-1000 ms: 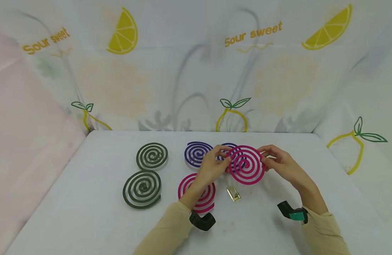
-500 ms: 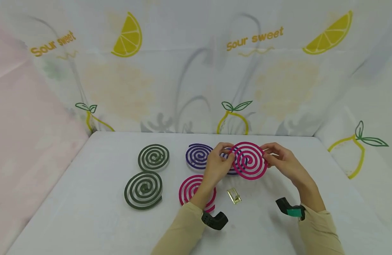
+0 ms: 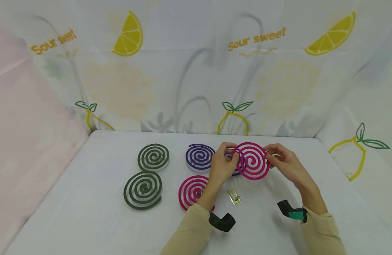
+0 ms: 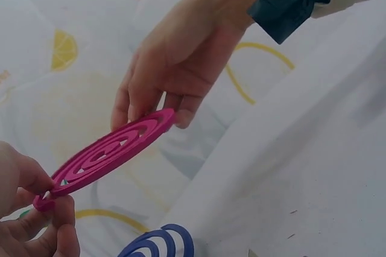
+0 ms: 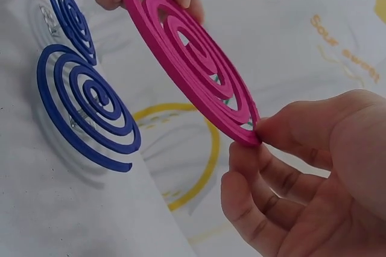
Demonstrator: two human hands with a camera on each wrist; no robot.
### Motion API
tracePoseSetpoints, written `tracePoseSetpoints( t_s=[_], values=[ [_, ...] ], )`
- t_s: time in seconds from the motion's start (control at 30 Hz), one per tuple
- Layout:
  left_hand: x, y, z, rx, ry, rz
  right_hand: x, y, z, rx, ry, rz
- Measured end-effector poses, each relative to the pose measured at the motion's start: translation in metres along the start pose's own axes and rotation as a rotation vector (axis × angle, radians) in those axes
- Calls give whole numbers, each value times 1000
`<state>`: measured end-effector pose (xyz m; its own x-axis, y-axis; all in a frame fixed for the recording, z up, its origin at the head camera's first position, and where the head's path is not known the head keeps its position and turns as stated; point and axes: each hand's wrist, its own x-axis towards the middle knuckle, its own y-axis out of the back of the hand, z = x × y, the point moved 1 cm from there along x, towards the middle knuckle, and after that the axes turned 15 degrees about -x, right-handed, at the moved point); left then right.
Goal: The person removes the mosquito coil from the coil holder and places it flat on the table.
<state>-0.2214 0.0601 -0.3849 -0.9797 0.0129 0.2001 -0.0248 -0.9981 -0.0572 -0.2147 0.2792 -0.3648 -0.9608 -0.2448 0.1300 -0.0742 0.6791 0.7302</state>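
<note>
Both hands hold one pink mosquito coil (image 3: 251, 162) tilted up above the table's right half. My left hand (image 3: 222, 167) pinches its left edge between thumb and fingers. At the opposite edge, my right hand (image 3: 286, 165) pinches it the same way, as the right wrist view shows closely. Behind the held coil lies a blue mosquito coil (image 5: 99, 96), partly hidden in the head view. Below it on the table is a small gold metal coil stand (image 3: 234, 197). A second pink coil (image 3: 183, 194) lies beneath my left forearm, partly covered.
Another blue coil (image 3: 200, 156) sits at the back, left of my left hand. Two dark green coils, a rear one (image 3: 155, 156) and a front one (image 3: 145, 187), lie further left. A printed cloth backdrop (image 3: 170, 81) rises behind the white table (image 3: 78, 212).
The pink coil and both hands shift slightly right. My left forearm moves right too, uncovering more of the pink coil on the table.
</note>
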Motion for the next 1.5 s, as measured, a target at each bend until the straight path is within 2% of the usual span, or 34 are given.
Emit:
tracePoseSetpoints(
  t_s=[0.13, 0.23, 0.4, 0.5, 0.63, 0.8, 1.0, 1.2, 1.33, 1.5],
  values=[
    [1, -3, 2, 40, -20, 30, 0, 1, 0, -9, -1, 10],
    [4, -6, 1, 48, -31, 28, 0, 4, 1, -27, -4, 20],
    [6, -12, 1, 77, -45, 1, -3, 9, 2, -54, -11, 27],
    [5, -13, 0, 129, -78, -9, -5, 10, 3, -56, -19, 12],
    [0, -15, -5, 161, -82, -36, -8, 10, 6, -77, -21, 6],
    [-3, -17, -6, 136, -62, -36, -10, 11, 11, -94, 3, 0],
    [-1, -19, -4, 96, -46, -50, -11, 17, 10, -130, 20, 12],
    [0, -17, -3, 115, -32, -118, -11, 20, 12, -149, 13, 27],
    [-2, -15, -6, 127, 0, -192, -11, 18, 15, -171, 8, 23],
    [-6, -22, -8, 121, 19, -290, -14, 24, 20, -214, 30, 2]
  ],
)
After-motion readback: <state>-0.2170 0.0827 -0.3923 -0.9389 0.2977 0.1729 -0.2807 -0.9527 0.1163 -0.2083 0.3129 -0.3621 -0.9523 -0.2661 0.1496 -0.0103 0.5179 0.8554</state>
